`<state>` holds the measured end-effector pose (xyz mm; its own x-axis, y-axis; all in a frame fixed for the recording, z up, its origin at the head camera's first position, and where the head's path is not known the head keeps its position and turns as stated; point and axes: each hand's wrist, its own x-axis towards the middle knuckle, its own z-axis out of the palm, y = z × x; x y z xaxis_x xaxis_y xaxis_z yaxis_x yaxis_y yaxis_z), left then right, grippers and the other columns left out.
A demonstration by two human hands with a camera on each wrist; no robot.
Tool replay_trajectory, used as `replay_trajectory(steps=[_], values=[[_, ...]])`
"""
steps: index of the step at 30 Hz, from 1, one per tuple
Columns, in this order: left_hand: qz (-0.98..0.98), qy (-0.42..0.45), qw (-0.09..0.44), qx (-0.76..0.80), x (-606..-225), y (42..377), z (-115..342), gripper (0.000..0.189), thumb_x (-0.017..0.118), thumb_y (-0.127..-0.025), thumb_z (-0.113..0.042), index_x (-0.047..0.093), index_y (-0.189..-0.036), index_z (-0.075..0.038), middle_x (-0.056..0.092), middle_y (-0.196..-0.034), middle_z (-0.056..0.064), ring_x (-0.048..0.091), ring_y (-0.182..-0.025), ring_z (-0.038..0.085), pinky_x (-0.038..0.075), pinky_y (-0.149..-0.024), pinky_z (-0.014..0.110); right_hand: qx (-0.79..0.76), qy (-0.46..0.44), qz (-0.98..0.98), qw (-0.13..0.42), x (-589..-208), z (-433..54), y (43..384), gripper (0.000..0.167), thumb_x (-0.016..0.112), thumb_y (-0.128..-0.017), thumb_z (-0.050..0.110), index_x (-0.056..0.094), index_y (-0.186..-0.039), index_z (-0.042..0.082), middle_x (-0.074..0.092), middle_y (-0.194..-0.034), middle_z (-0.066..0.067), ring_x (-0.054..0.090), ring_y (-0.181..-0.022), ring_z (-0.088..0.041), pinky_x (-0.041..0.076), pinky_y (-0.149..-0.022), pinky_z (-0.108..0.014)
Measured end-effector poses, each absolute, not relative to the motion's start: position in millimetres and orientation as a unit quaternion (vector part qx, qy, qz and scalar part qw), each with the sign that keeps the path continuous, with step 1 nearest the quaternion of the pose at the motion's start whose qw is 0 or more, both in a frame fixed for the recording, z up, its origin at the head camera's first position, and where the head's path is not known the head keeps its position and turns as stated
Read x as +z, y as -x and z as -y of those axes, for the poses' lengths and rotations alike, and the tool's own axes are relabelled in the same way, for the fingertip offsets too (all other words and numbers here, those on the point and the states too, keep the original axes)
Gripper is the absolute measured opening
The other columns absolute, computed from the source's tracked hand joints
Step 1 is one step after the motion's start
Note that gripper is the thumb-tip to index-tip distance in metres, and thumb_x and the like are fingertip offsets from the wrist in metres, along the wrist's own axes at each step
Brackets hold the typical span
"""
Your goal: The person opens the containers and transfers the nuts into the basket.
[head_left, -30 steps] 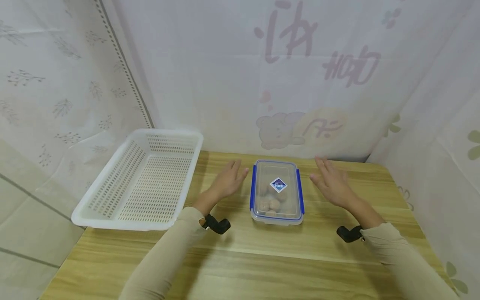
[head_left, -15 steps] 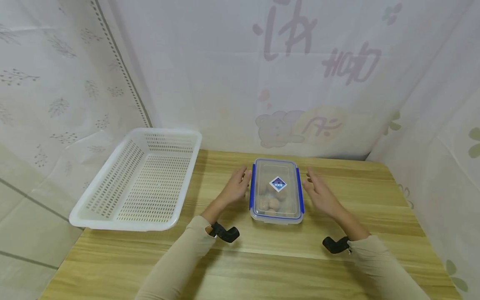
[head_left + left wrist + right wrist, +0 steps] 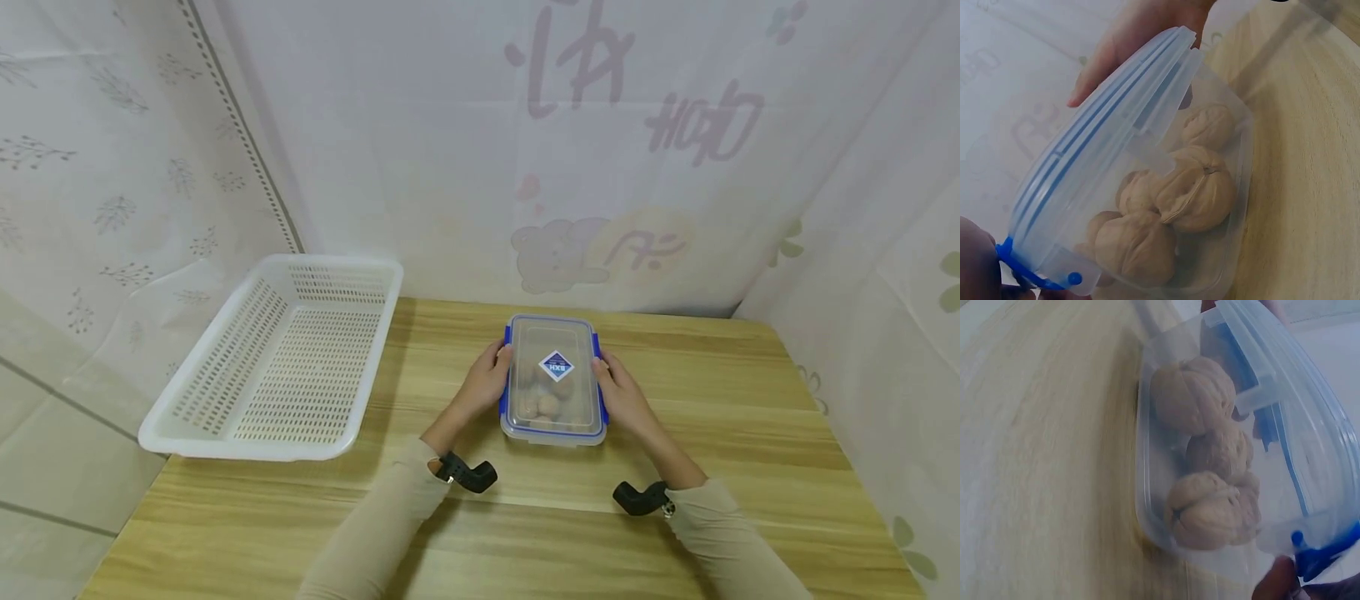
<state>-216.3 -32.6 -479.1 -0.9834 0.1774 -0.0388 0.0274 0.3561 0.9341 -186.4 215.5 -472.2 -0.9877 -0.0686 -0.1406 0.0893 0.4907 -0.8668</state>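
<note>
A clear plastic food container (image 3: 555, 333) with a blue-edged lid stands on the wooden table, its long side running away from me. Several walnuts (image 3: 1196, 190) show through its wall, gathered toward the near end. My left hand (image 3: 482, 387) holds the container's left long side, thumb at the lid edge by the blue latch (image 3: 504, 404). From the right, my right hand (image 3: 626, 398) grips the opposite side, thumb on the lid rim. The fingers under the sides are mostly hidden. Both wrist views show the lid in place and walnuts (image 3: 1192, 394) inside.
To the left sits a white perforated plastic basket (image 3: 360, 375) with nothing in it, overhanging the table's left edge. A printed curtain (image 3: 450, 167) hangs behind the wooden table (image 3: 540, 542). Black wrist cameras (image 3: 472, 475) are strapped below both hands.
Both hands have moved inward from either side, from apart with straight fingers to holding the container's long sides. The container and basket have stayed in place.
</note>
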Motion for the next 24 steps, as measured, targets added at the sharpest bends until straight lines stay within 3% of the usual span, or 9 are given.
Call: replay_trajectory(steps=[8,15,24], values=[[-0.815,-0.051,0.058,0.575,-482,215,30,0.053,0.035,-0.113,-0.034,0.037,-0.155,-0.002,0.054,-0.143,0.026,0.058,-0.126,0.04,0.046,-0.107,0.053,-0.522,-0.058,-0.847,0.083,-478,-207,186,0.072,0.026,-0.11,0.05,0.022,-0.159,-0.002,0.032,-0.158,-0.03,0.034,-0.144,-0.047,0.026,-0.118,-0.06],[-0.815,-0.07,0.061,0.572,-478,215,30,0.052,0.031,-0.114,-0.029,0.033,-0.155,0.002,0.044,-0.152,0.027,0.045,-0.138,0.044,0.036,-0.115,0.057,-0.524,-0.075,-0.845,0.072,-480,-203,184,0.067,0.022,-0.112,0.045,0.022,-0.16,-0.001,0.028,-0.161,-0.029,0.025,-0.148,-0.046,0.018,-0.122,-0.059],[-0.815,-0.076,0.07,0.571,-478,215,28,0.052,0.025,-0.114,-0.026,0.027,-0.157,0.004,0.037,-0.156,0.029,0.037,-0.143,0.046,0.03,-0.118,0.058,-0.529,-0.074,-0.844,0.042,-479,-199,183,0.058,0.022,-0.113,0.036,0.035,-0.154,-0.003,0.046,-0.147,-0.031,0.046,-0.134,-0.046,0.034,-0.114,-0.06]])
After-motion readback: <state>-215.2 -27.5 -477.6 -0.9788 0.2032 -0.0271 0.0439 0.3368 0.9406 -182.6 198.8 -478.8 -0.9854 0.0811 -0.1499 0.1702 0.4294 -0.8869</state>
